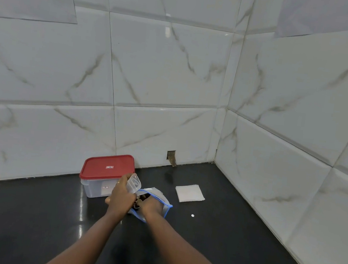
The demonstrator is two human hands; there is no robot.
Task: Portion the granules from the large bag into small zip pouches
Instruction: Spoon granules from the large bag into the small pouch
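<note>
A large clear bag [164,206] with a blue zip rim lies open on the black counter, dark granules showing inside its mouth. My right hand [151,206] reaches into that mouth, and its fingers are hidden inside the bag. My left hand [121,196] grips a small clear zip pouch [134,183], held upright just left of the bag's opening. The two hands nearly touch above the bag.
A clear plastic box with a red lid [107,167] stands right behind my left hand, against the tiled wall. A flat white stack of pouches [189,193] lies to the right. A small white dot [192,215] sits on the counter [24,223]. Tiled walls meet in a corner at the back right.
</note>
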